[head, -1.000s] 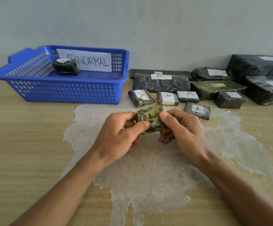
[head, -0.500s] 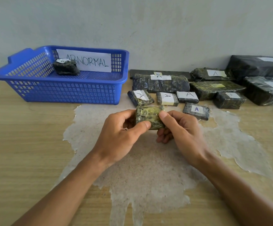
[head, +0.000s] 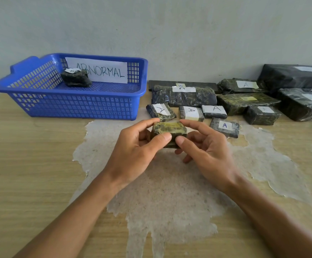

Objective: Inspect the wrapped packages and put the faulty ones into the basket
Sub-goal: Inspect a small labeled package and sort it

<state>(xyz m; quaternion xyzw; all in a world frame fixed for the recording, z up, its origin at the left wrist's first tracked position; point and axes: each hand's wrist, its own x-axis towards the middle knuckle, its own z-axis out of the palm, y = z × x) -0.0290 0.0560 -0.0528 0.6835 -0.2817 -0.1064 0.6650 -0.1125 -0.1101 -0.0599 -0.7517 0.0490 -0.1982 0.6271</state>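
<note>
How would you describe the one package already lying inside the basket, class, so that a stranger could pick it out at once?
Find the blue basket at the left against the wall, with its ABNORMAL sign. Inside, just in front of the sign's left end, lies a small dark package. Unlike the neat, flat packages grouped on the table to the right, it looks lumpy and crumpled, and it is the only one in the basket.

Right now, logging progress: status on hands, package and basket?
Left hand and right hand both pinching small wrapped package above table. Blue basket holds one package. Path to basket clear.

Head view, down, seemingly close.
</note>
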